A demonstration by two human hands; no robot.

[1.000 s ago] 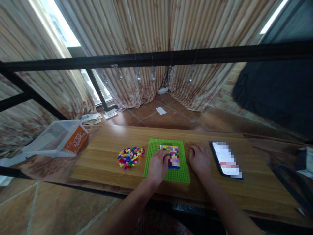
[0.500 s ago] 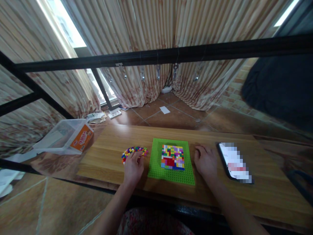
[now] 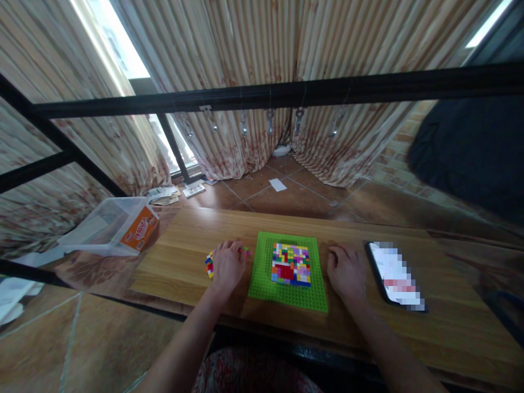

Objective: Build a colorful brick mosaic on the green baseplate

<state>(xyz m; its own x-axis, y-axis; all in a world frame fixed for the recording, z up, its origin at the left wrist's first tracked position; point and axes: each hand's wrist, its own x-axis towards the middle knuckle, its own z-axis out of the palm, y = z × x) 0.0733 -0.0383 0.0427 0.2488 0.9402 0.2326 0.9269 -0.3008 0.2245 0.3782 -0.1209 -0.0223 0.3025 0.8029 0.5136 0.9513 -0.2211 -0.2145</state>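
1. The wooden surface lies beneath my work.
2. The green baseplate sits between my hands; probably light and stiff, best held by its bare edge.
3. My right hand rests beside it, fingers loosely curled.
4. My left hand bends its fingers over the loose bricks; whether they pinch one, I cannot tell.
5. Those bricks, left of the baseplate, should be light, hard, slick: grip opposite sides.

just running one head cam, looking from up at the wearer's head, facing forward and angling down, hanging pretty near the wooden table, catching curtains and tiled floor further off
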